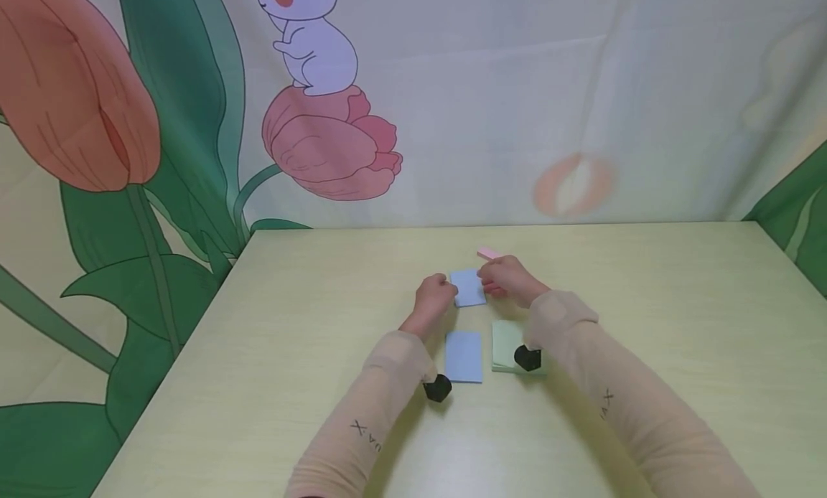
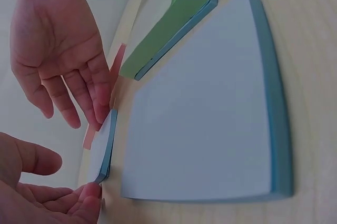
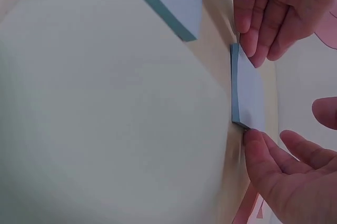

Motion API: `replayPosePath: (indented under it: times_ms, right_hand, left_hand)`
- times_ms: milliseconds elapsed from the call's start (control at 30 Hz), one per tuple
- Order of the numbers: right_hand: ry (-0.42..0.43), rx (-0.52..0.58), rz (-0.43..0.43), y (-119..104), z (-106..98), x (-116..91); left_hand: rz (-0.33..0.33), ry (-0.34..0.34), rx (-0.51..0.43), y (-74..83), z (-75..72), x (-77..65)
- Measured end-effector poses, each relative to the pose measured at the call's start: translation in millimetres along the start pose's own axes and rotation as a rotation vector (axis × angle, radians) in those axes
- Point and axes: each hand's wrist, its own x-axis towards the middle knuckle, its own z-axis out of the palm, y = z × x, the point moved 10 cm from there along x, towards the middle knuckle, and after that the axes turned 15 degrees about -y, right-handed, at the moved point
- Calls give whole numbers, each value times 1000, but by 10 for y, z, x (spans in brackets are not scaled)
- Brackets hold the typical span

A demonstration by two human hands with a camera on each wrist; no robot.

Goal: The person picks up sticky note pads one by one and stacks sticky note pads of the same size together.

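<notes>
Between my two hands lies a small pad of blue paper [image 1: 469, 288] on the table. My left hand [image 1: 436, 297] is at its left side, fingertips right at the edge; in the left wrist view its fingers [image 2: 84, 203] are loosely bent beside the pad's corner. At the opposite side, my right hand [image 1: 509, 278] has its fingertips at the pad's right edge, and in the right wrist view the fingers [image 3: 258, 150] reach the near corner. Closer to me lie a second blue pad [image 1: 463, 356] and, to its right, a pale green pad [image 1: 504, 340], partly hidden by the right wrist.
A pink pad [image 1: 487, 253] lies just beyond the right hand. Black wrist pieces [image 1: 438, 388] hang under both sleeves, near the closer pads. Behind the pale table [image 1: 310, 304] stands a printed cloth [image 1: 465, 125] with flowers.
</notes>
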Motion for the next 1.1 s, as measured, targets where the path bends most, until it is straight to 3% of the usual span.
replayPosePath:
  times_ms: [100, 267, 333, 367, 567, 600, 700, 833, 1100]
  right_hand:
    - [0, -20, 7, 3, 10, -8]
    - [8, -22, 23, 18, 11, -23]
    - [8, -20, 28, 25, 16, -34]
    - [8, -19, 32, 31, 17, -37]
    - [0, -2, 29, 57, 10, -29]
    - [-4, -1, 25, 62, 6, -26]
    - [-19, 1, 15, 84, 0, -18]
    - [-36, 1, 18, 117, -8, -15]
    - [-52, 0, 39, 163, 1, -28]
  left_hand:
    - [-2, -19, 7, 24, 21, -30]
    - [12, -27, 38, 295, -74, -419]
    - [19, -18, 48, 455, -135, -651]
    - [23, -19, 53, 644, -206, -940]
    - [52, -76, -13, 1388, -471, -2057]
    - [48, -87, -30, 1393, -467, -2063]
    - [8, -110, -53, 1566, -516, -2366]
    - [2, -109, -41, 1616, -533, -2469]
    - [17, -88, 20, 1596, -534, -2477]
